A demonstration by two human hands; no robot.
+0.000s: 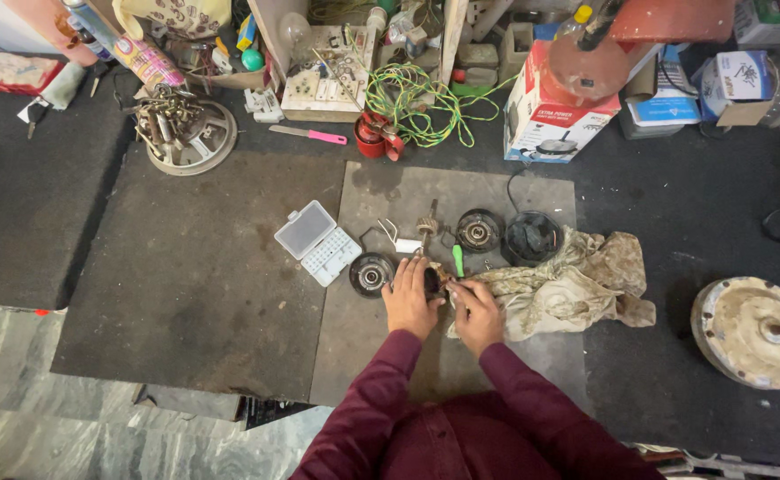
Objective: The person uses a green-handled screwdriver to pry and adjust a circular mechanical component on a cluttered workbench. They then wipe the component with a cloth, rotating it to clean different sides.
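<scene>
My left hand (409, 298) and my right hand (476, 311) meet over a small dark motor part (434, 281) on a grey mat (363, 320); both hold it. Maroon sleeves cover my arms. Just left of the left hand lies a round black cover with a metal hub (371, 273). Beyond my hands sit a similar round cover (479, 230), a dark round housing (530, 237), a small rotor shaft (426, 225), a white capacitor (407, 245) and a green-handled tool (458, 260). A dirty beige rag (568, 284) lies by my right hand.
An open clear plastic bit case (317, 242) sits left of the parts. A round fan motor (755, 331) lies at right. At the back are a cardboard box (550, 116), green-yellow wire coil (412, 102), pink-handled knife (310, 134) and a metal ring with windings (185, 133).
</scene>
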